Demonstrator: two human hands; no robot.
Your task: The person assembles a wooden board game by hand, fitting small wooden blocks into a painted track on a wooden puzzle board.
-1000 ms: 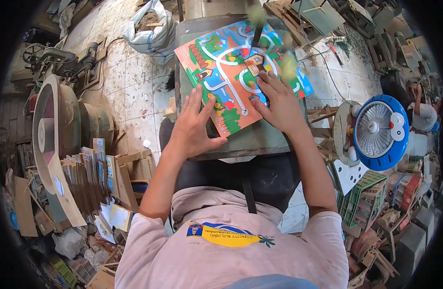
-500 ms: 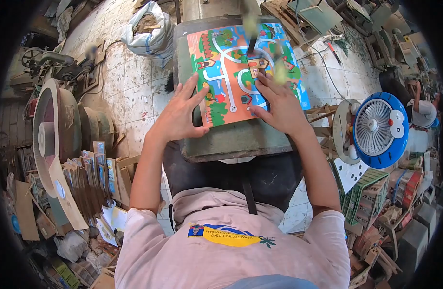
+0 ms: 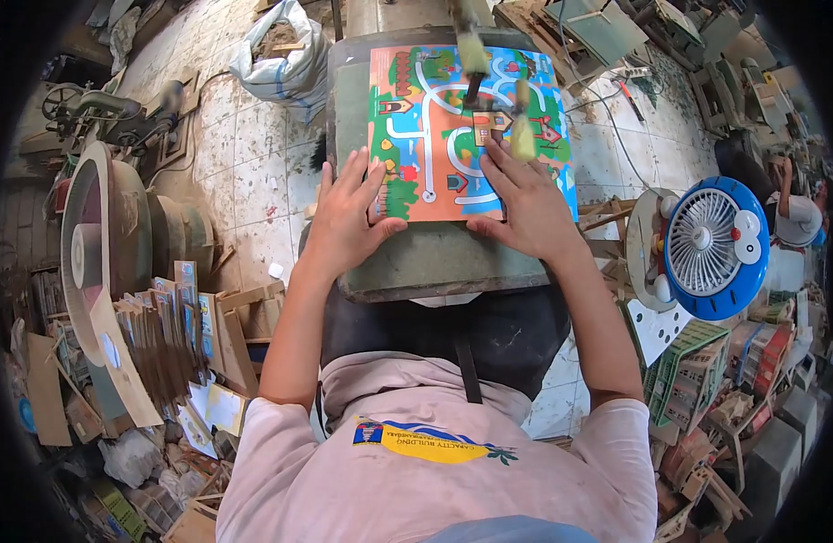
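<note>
A colourful printed board [image 3: 442, 206] with white winding tracks, small houses and trees lies flat on a worn grey-green machine table [image 3: 435, 258]. My left hand [image 3: 351, 217] rests on its near left corner, fingers spread, thumb along the near edge. On the right part of the board lies my right hand [image 3: 532, 210], fingers stretched towards the printed house near the middle, thumb at the near edge. Just beyond those fingertips, a dark upright machine part [image 3: 473, 89] comes down over the board. Blurred yellowish parts [image 3: 522, 131] hang beside it and cover some of the print.
A blue round fan [image 3: 715, 246] stands to the right, above a green crate [image 3: 684, 362]. Left are a large wheel-like machine [image 3: 95, 258] and a stack of thin boards [image 3: 158, 339]. A white sack [image 3: 281, 77] sits beyond the table. Another person [image 3: 799, 213] sits far right.
The board has turned slightly, its near edge now about level across the table. My left hand has slid a little towards the right and now lies flatter on the corner.
</note>
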